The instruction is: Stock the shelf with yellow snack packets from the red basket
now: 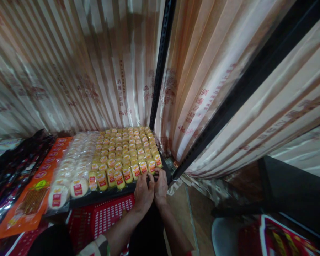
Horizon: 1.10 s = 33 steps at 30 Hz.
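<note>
Head view: your left hand (144, 192) and your right hand (160, 183) are side by side at the front right corner of a block of small yellow cylindrical packs (126, 153), each clear-wrapped, many showing orange, white and red labels. The fingers of both your hands are bent, with little space between the hands, and their tips reach the lower part of the front-row packs. You cannot be told whether either hand has a pack pinched or only touches it, since your own fingers hide the contact.

The block sits in neat, closely packed rows on a black shelf (109, 193), whose front edge shows just below it. Left of the block, and against it, lie round white packs in clear plastic (79, 187); farther left come a long orange bag with a picture of brown sticks (33, 202) and a heap of shiny dark plastic packs (18, 167). In front of the block and lower is a red perforated plastic basket (113, 213), partly covered by your left arm. Behind the block hangs a pleated cream curtain with reddish print (109, 71), and a slim black metal post (160, 71) rises at its back right corner.
</note>
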Tool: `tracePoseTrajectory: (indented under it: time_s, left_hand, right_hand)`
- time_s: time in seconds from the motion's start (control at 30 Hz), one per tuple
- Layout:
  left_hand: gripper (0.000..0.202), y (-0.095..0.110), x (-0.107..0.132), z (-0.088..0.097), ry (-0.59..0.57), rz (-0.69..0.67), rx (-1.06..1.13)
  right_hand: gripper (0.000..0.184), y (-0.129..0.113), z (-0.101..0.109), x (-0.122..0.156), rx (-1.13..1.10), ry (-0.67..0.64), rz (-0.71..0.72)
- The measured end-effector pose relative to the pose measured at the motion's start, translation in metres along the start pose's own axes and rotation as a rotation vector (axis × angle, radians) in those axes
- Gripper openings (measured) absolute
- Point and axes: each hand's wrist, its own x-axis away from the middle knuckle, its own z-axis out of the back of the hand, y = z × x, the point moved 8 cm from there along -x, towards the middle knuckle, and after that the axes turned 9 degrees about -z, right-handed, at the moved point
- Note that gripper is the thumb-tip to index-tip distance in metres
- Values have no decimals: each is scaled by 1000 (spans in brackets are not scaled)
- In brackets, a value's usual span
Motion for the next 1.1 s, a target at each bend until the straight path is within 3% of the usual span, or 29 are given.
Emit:
tracePoseTrajectory:
  time_s: [0.63,1.1]
  left_hand:
    - [43,-3,1,-2,55,-61,43]
    - [43,5,5,-6,63,-210,143]
  right_hand:
    - [27,7,-2,1,15,15,-17]
    - [22,12,11,-2,-98,71,-37]
